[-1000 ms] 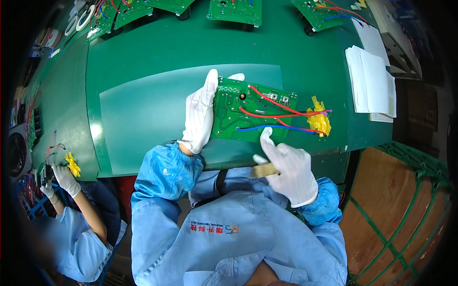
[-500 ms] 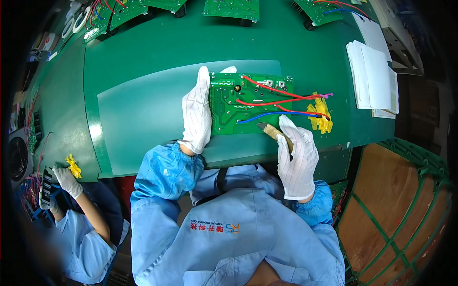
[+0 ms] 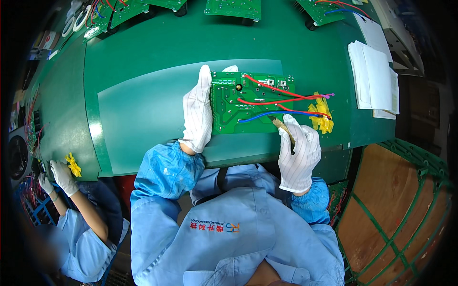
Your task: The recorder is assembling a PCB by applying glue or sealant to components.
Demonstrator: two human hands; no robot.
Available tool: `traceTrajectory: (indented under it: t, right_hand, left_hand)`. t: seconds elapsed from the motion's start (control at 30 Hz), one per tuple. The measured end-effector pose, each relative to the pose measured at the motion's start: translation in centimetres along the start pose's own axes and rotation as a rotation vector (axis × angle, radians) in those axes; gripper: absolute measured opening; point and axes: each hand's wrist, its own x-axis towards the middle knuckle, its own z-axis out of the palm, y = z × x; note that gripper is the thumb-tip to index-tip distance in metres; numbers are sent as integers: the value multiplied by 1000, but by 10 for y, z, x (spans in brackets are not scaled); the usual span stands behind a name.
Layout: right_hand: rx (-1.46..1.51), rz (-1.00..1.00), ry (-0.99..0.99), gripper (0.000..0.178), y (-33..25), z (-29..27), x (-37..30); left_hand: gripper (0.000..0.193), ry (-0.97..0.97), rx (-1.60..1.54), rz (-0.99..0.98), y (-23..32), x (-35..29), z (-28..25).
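Observation:
My left hand (image 3: 198, 112), in a white striped glove, grips the left edge of a green circuit board (image 3: 226, 112). The board is tilted up over the table, its soldered face toward me. Red wires (image 3: 272, 101) and a blue wire (image 3: 257, 115) run across it to the right. In my gloved right hand (image 3: 300, 152) is a small knife (image 3: 282, 125), its tan handle wrapped in tape. Its dark tip is at the board's lower right, near the blue wire; whether it touches cannot be seen. Beside the board's right edge lies a bunch of yellow tape strips (image 3: 322, 123).
Several more circuit boards (image 3: 233, 8) line the table's far edge. White papers (image 3: 369, 78) lie at the right, and a green rack with brown panels (image 3: 389, 195) stands beyond. At the left, a co-worker's gloved hand (image 3: 64, 177) is near another yellow bunch (image 3: 73, 165).
My right hand has turned the knife steeper and shifted its tip right and up toward the blue wire. The board has barely moved. The co-worker's hands have moved.

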Motion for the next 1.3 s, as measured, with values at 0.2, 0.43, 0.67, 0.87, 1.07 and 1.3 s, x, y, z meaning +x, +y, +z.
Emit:
traceTrajectory:
  t: [0.2,0.43,0.67,0.87,1.07,1.3]
  right_hand:
    - [44,10,-33,39,-3,-2,1]
    - [218,-21,-48,33,0,-1,-6]
    - [286,-32,-215,44,-15,-12,-6]
    - [230,21,37,43,1,-5,-7]
    - [118,60,0,38,5,-8,-8]
    - [286,91,-2,35,0,-7,-10]
  left_hand:
    - [68,-10,-25,-7,-3,1,-3]
    - [68,-3,-26,-13,-2,2,0]
    - [68,17,-28,-25,-2,1,0]
    - [68,-8,17,11,-1,1,-2]
    - [67,14,-17,1,0,1,0]
    - [67,19,0,-6,2,-1,0]
